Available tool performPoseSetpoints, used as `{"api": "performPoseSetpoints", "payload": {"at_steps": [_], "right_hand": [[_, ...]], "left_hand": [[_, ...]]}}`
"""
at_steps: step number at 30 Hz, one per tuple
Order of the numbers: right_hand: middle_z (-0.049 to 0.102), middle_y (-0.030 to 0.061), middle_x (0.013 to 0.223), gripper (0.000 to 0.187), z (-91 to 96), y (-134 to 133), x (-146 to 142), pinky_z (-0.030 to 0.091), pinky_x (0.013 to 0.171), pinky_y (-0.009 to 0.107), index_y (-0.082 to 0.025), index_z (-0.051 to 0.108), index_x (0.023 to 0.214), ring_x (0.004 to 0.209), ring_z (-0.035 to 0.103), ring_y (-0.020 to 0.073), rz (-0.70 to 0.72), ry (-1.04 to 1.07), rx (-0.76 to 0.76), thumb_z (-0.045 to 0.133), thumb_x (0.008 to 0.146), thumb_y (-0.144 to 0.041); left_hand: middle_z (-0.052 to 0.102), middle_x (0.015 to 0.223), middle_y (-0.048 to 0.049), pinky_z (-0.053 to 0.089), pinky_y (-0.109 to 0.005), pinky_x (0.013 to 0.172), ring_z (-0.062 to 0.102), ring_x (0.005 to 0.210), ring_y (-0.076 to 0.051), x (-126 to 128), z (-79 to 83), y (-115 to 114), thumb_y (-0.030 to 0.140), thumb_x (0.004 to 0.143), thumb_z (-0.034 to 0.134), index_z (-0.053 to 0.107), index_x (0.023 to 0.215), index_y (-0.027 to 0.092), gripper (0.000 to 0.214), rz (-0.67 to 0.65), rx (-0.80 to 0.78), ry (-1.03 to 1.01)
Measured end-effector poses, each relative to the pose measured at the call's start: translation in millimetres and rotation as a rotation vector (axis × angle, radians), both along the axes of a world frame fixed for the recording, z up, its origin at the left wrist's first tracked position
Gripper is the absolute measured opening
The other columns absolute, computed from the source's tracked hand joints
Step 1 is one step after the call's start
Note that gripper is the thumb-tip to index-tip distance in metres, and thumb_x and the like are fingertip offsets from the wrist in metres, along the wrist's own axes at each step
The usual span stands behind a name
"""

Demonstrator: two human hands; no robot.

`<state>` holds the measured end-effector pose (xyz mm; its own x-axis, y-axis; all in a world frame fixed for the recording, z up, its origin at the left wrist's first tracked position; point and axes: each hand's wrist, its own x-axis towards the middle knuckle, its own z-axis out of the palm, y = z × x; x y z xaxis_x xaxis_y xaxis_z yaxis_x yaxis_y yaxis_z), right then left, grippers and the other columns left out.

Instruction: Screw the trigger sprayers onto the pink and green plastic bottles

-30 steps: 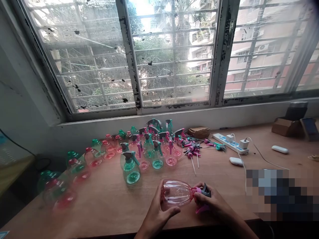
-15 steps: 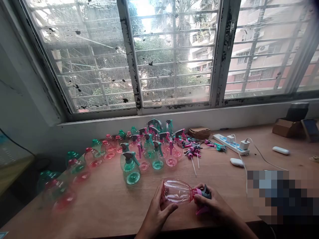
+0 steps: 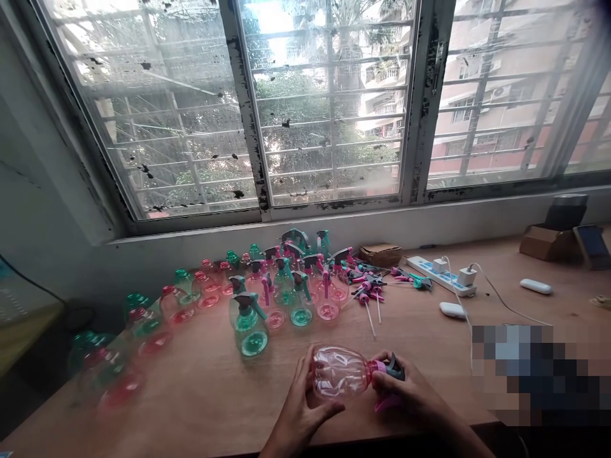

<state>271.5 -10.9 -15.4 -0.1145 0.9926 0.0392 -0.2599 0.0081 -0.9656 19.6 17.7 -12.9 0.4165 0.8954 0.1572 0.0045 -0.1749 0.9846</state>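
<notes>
A clear pink spray bottle (image 3: 340, 371) lies sideways above the front edge of the table, its base to the left. My left hand (image 3: 305, 397) cups the base, fingers behind it and the thumb along the lower side. At the neck, my right hand (image 3: 405, 385) is closed around the pink and dark grey spray head (image 3: 392, 367), which sits on the bottle's mouth. The pink trigger (image 3: 387, 402) points down below that hand. Some of the right fingers are hidden behind the spray head.
Several green and pink bottles with spray heads (image 3: 300, 305) stand beyond my hands. Bottles without heads (image 3: 157, 327) line the left side. Loose spray heads (image 3: 367, 286) are piled near a power strip (image 3: 442, 275). A white case (image 3: 452, 310) and cables lie at right.
The bottle appears turned a little, and its body sits slightly lower. My left thumb has shifted slightly down and outward. The right hand keeps its place on the spray head.
</notes>
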Motion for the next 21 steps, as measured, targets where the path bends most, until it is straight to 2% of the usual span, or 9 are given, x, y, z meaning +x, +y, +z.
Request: {"api": "performPoseSetpoints", "payload": {"at_steps": [4,8,11,15,17,21], "right_hand": [[0.068,-0.0006,0.066,0.042,-1.1,0.7,-0.3,0.055,0.053,0.029,-0.018,0.061,0.088,0.056,0.063,0.0163,-0.003,0.010,0.002,0.084,0.071,-0.049],[0.068,-0.0008,0.064,0.043,-0.7,-0.2,0.6,0.056,0.056,0.031,-0.018,0.061,0.090,0.057,0.063,0.0169,0.007,-0.021,-0.008,0.084,0.071,-0.049],[0.069,-0.0005,0.064,0.042,-1.2,-0.3,1.2,0.056,0.056,0.030,-0.019,0.062,0.089,0.057,0.063,0.0175,0.007,-0.037,-0.007,0.084,0.071,-0.049],[0.068,-0.0009,0.064,0.041,-1.5,0.4,0.3,0.057,0.054,0.031,-0.019,0.062,0.085,0.056,0.063,0.0178,0.005,-0.014,0.005,0.083,0.072,-0.051],[0.067,-0.0011,0.064,0.041,-0.5,0.1,0.1,0.058,0.054,0.032,-0.019,0.061,0.086,0.056,0.063,0.0179,0.007,-0.004,0.002,0.083,0.071,-0.051],[0.068,-0.0008,0.065,0.039,2.4,-1.0,1.0,0.057,0.055,0.030,-0.018,0.062,0.089,0.058,0.063,0.0168,0.016,-0.031,0.009,0.084,0.072,-0.046]], "left_hand": [[0.054,0.139,-0.0122,0.034,-0.051,0.115,0.053,0.128,-0.033,-1.3,3.9,-1.8,0.044,0.075,0.081,0.016,0.157,0.032,0.106,-0.003,0.054,0.039],[0.058,0.133,-0.0151,0.031,-0.052,0.116,0.053,0.128,-0.035,-2.1,4.2,-2.9,0.051,0.070,0.084,0.011,0.158,0.026,0.117,-0.035,-0.041,-0.005],[0.051,0.144,-0.0156,0.030,-0.052,0.117,0.047,0.135,-0.037,-2.0,4.7,-3.2,0.051,0.071,0.082,0.019,0.157,0.026,0.110,-0.038,-0.048,-0.012],[0.038,0.157,-0.0099,0.027,-0.050,0.120,0.045,0.137,-0.034,-1.4,8.2,-4.3,0.043,0.077,0.079,0.020,0.156,0.034,0.099,-0.018,0.064,0.039],[0.038,0.157,-0.0107,0.027,-0.050,0.119,0.047,0.136,-0.033,-1.2,8.6,-4.5,0.043,0.079,0.078,0.015,0.157,0.032,0.101,-0.026,0.070,0.049],[0.039,0.156,-0.0162,0.028,-0.050,0.119,0.039,0.142,-0.036,-1.5,4.4,-3.3,0.047,0.072,0.083,0.011,0.158,0.024,0.114,-0.039,-0.022,-0.012]]}}
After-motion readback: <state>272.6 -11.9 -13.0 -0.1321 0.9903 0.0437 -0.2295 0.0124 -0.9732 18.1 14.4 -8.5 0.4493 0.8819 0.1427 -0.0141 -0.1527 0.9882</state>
